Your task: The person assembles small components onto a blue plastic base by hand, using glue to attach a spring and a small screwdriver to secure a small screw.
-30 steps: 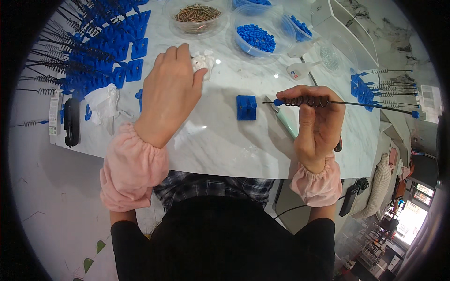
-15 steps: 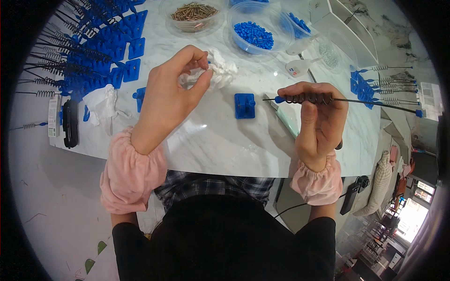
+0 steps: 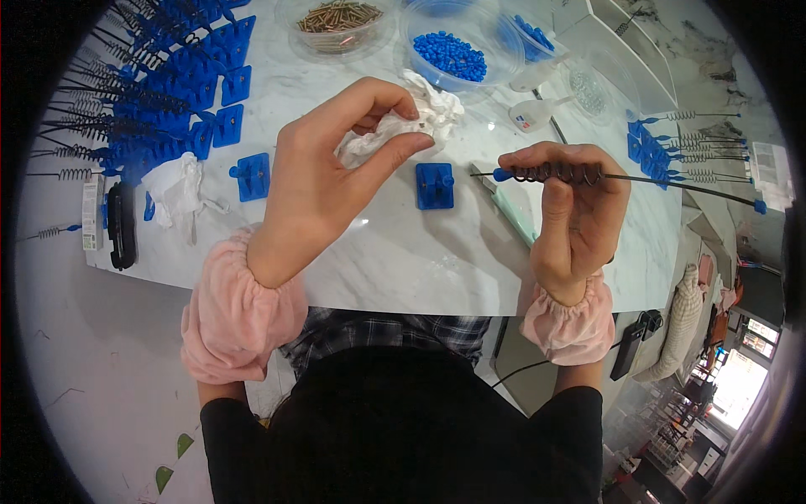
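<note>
My right hand (image 3: 579, 223) is closed around a thin black rod (image 3: 680, 186) with a dark coil spring (image 3: 558, 174) on it. A blue bead (image 3: 503, 175) sits near the rod's left end, with the bare tip poking past it. At the far right end is a blue cap (image 3: 760, 207). My left hand (image 3: 327, 168) hovers over crumpled white tissue (image 3: 438, 107), thumb and index finger apart, nothing visible between them; its other fingers are partly hidden. Between the hands a square blue plastic base (image 3: 435, 186) lies on the marble-patterned table (image 3: 378, 269).
Another blue base (image 3: 253, 177) and tissue (image 3: 178, 189) lie left. Many blue bases with rods and springs (image 3: 168, 101) crowd the far left; several more (image 3: 651, 151) stand right. Behind are tubs of brass-coloured pins (image 3: 339, 17) and blue beads (image 3: 451, 57), plus a small white bottle (image 3: 531, 116).
My left hand has moved right over the tissue, and its thumb and index finger have spread apart. The right hand still grips the rod, almost unmoved.
</note>
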The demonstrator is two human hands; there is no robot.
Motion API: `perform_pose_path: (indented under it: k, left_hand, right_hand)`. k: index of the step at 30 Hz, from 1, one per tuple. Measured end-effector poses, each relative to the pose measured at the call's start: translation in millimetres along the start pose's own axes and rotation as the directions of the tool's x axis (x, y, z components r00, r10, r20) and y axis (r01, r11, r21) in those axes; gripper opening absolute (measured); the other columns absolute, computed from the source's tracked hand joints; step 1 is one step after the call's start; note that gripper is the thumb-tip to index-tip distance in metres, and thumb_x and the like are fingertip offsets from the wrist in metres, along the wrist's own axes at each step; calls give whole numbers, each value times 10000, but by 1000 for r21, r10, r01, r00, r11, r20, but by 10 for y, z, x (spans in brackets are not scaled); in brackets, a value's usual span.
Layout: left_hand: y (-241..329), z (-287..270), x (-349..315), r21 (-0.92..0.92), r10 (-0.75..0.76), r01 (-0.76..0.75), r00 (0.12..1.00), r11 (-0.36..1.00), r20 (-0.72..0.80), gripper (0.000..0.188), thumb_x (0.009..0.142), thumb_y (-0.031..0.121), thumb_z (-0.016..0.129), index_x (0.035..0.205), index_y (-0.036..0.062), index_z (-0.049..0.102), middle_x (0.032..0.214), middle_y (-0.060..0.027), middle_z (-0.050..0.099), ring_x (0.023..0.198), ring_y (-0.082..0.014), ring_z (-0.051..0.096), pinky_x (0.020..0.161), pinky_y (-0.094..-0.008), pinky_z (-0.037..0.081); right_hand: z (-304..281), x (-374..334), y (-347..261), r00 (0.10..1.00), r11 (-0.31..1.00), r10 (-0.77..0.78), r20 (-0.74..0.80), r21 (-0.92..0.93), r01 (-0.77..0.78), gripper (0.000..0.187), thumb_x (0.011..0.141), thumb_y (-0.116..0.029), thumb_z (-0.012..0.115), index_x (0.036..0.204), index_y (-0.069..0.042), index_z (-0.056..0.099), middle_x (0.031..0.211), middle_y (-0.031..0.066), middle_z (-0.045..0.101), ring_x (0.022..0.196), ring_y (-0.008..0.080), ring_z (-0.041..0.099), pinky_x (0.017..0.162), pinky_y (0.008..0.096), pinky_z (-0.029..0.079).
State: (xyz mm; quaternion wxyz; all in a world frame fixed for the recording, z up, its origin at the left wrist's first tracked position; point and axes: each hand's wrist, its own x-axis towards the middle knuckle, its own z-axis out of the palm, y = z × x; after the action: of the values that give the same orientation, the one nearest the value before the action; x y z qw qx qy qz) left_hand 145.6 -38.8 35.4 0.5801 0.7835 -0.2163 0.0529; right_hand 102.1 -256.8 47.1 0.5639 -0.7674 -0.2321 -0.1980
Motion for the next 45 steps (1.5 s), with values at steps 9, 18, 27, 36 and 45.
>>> perform_pose_path:
  k: [9, 18, 27, 36, 45]
  left_hand:
    - [131, 32, -47, 14, 57, -57, 997, 998, 50, 207, 806, 26, 709, 1005, 12, 653, 975, -48, 670, 879, -112, 589, 787, -232, 446]
    - [190, -1, -70, -40, 49, -44, 990, 998, 132, 196, 844, -19, 624, 1036, -12, 659, 1000, -80, 679, 909, -125, 609, 813, -246, 462]
    - [236, -23, -67, 33, 83, -90, 980, 995, 182, 211, 898, 17, 547, 1066, -27, 665, 1065, -120, 669, 977, -172, 623, 862, -264, 463]
    - [178, -8, -68, 51, 141, -153, 970, 987, 197, 225, 907, 23, 539, 1085, -27, 669, 1074, -141, 663, 1022, -200, 613, 893, -280, 456]
    - [155, 10, -82, 53, 135, -148, 971, 988, 197, 243, 910, 18, 536, 1113, -26, 660, 1111, -148, 654, 1050, -204, 606, 919, -285, 448]
  right_hand:
    - [-35, -28, -69, 1000, 999, -7, -8, 46, 7, 247, 948, -3, 504, 1168, 47, 403, 960, 196, 647, 872, 212, 654, 805, 313, 524]
    - [-39, -25, -13, 999, 998, -51, 15, 42, 50, 269, 935, 7, 521, 1169, 57, 398, 945, 198, 644, 858, 215, 657, 783, 309, 532]
    - [-59, 13, -38, 993, 995, -84, 81, -50, 89, 249, 951, -26, 488, 1157, 62, 378, 946, 231, 627, 827, 240, 660, 764, 322, 546]
    - [15, -1, -64, 997, 996, -68, 26, 55, 66, 261, 985, -104, 459, 1160, 64, 362, 958, 262, 608, 846, 273, 657, 775, 346, 552]
    - [28, -21, -62, 997, 994, -72, 14, 83, 70, 261, 986, -103, 457, 1171, 51, 359, 964, 254, 604, 853, 275, 655, 778, 351, 553]
